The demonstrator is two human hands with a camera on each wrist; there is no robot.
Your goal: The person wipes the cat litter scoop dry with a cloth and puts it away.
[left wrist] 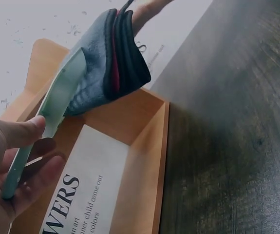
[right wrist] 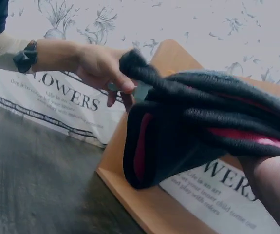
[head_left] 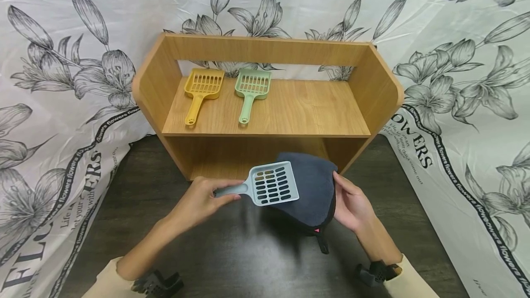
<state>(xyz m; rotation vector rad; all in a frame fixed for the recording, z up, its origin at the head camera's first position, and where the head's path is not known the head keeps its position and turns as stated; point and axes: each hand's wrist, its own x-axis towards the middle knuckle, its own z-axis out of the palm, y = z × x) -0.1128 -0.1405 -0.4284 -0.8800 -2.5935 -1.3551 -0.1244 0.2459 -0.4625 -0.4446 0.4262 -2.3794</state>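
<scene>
My left hand [head_left: 200, 200] grips the handle of a pale blue slotted litter scoop [head_left: 247, 187], thumb on top and fingers beneath. The scoop's slotted head overlaps the left part of a folded dark navy cloth [head_left: 315, 187] in the head view. My right hand [head_left: 352, 203] holds that cloth by its right edge, thumb on the upper side. In the right wrist view the cloth [right wrist: 178, 141] shows several thick layers with black edging and pink inside. From the left wrist, the scoop [left wrist: 62, 92] appears tilted with its front edge against the cloth [left wrist: 98, 63].
Behind the hands stands a two-level wooden shelf [head_left: 306, 109]. On its upper board lie a yellow litter scoop [head_left: 195, 108] and a green one [head_left: 247, 107]. Flower-printed sheeting [head_left: 468, 82] lines the back and sides. The dark wood-grain table [head_left: 232, 261] lies below.
</scene>
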